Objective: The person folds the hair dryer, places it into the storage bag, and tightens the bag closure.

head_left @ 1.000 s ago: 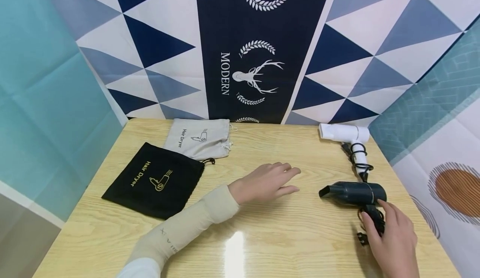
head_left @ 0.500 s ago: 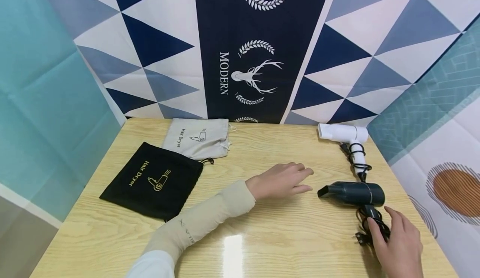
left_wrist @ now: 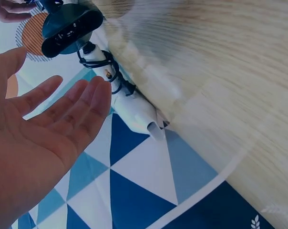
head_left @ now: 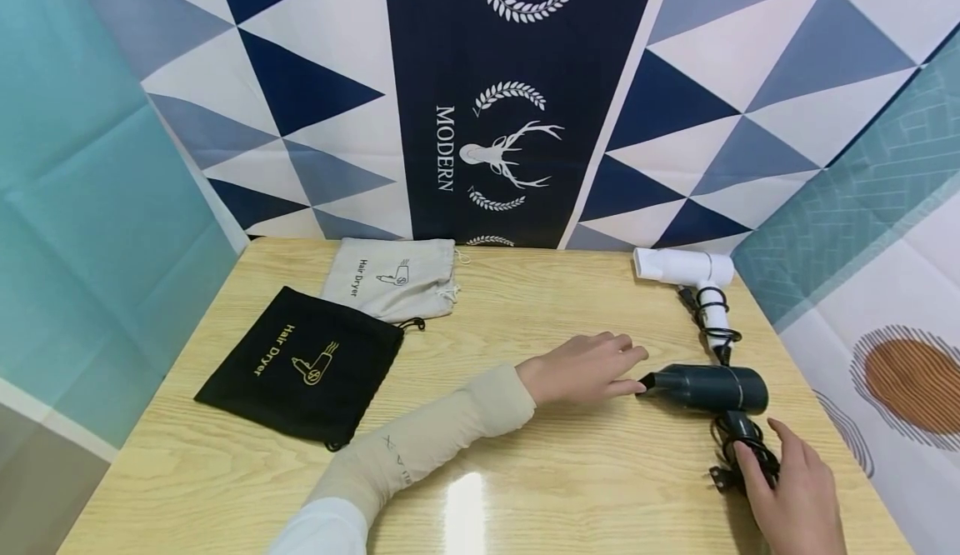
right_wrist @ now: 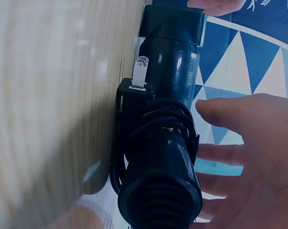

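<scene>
A dark hair dryer [head_left: 708, 387] lies at the right side of the table, its flat nozzle [left_wrist: 71, 34] pointing left. Its black cord is wound round the handle [right_wrist: 158, 162]. My left hand [head_left: 585, 369] reaches in from the left with fingers spread, thumb tip right at the nozzle. In the left wrist view the palm shows with nothing in it. My right hand [head_left: 798, 492] is beside the handle, thumb and fingers loosely bent around its outer side; in the right wrist view the thumb [right_wrist: 215, 112] stands apart from the handle.
Behind the dark dryer lies a white hair dryer [head_left: 686, 267], cord around its handle. On the left, a black drawstring bag [head_left: 247, 380] printed "Hair Dryer" overlaps a grey one [head_left: 348, 276]. A patterned cloth [head_left: 517, 63] hangs along the table's [head_left: 540, 472] back edge.
My left hand has moved right, up to the nozzle of the dark hair dryer. My right hand has drawn back slightly from the dryer's body to beside its handle.
</scene>
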Motion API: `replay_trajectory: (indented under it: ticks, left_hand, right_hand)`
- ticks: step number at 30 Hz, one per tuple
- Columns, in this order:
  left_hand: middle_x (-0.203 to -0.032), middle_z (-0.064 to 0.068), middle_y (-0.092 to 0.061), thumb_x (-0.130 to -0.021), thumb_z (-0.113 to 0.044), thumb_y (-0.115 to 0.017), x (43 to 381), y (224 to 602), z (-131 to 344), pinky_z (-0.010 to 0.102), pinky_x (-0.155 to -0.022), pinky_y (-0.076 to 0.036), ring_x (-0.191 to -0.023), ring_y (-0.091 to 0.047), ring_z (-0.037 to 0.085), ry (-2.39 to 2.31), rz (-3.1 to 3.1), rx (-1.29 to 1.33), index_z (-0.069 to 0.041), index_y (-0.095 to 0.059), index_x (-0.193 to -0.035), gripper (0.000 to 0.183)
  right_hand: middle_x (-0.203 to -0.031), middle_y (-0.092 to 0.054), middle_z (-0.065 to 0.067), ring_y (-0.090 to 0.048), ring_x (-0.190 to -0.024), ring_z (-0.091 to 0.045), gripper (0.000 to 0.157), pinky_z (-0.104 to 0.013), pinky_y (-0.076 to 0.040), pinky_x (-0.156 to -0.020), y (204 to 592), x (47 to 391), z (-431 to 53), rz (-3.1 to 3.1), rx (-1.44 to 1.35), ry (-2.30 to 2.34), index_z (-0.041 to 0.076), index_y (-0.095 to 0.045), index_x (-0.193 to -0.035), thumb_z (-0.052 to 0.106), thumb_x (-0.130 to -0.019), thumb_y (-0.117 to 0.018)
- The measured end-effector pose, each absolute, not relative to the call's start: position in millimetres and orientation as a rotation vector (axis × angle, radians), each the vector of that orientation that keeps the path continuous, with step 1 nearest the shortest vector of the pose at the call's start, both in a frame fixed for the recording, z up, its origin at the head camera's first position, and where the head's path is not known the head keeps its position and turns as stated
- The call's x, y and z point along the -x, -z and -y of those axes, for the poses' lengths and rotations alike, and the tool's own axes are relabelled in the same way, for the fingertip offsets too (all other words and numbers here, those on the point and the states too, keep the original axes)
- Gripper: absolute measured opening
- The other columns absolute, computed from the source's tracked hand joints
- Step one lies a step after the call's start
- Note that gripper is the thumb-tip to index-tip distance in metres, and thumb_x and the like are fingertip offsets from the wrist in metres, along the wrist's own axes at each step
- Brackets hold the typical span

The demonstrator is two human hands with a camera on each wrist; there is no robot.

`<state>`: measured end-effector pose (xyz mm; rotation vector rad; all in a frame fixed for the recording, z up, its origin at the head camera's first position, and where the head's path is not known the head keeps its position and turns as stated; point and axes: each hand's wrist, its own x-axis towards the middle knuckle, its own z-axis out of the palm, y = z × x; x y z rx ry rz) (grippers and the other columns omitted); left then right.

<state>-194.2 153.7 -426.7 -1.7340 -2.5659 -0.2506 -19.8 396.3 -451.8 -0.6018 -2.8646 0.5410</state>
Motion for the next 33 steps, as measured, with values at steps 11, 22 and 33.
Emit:
replay_trajectory:
  ticks: [11, 22, 33]
  left_hand:
    - [-0.144, 0.004, -0.044, -0.105, -0.051, -0.034, 197, 435, -166, 0.026, -0.081, -0.053, -0.118, -0.052, 0.017, 0.188, 2.601, 1.678, -0.020, -0.045, -0.145, 0.051]
    - [-0.142, 0.002, -0.047, -0.104, -0.052, -0.035, 201, 440, -185, 0.021, -0.078, -0.053, -0.118, -0.055, 0.016, 0.172, 2.610, 1.676, -0.019, -0.034, -0.153, 0.059]
    - [-0.148, -0.003, -0.042, -0.101, -0.053, -0.043, 198, 436, -194, 0.018, -0.098, -0.044, -0.126, -0.047, 0.005, 0.380, 2.823, 1.816, -0.020, -0.030, -0.155, 0.065]
  right_hand:
    - [-0.123, -0.043, -0.048, -0.047, -0.108, -0.062, 0.077, -0.066, -0.043, -0.085, 450, 22, -400, 3.058, 0.605, -0.575, -0.019, -0.028, -0.142, 0.042, -0.102, -0.053]
    - [-0.126, -0.042, -0.049, -0.046, -0.111, -0.063, 0.083, -0.066, -0.045, -0.086, 449, 20, -406, 3.159, 0.664, -0.592, -0.020, -0.021, -0.145, 0.044, -0.102, -0.051]
    - [-0.129, -0.039, -0.050, -0.046, -0.112, -0.063, 0.087, -0.065, -0.045, -0.085, 450, 22, -412, 3.155, 0.638, -0.643, -0.019, -0.019, -0.146, 0.051, -0.102, -0.048]
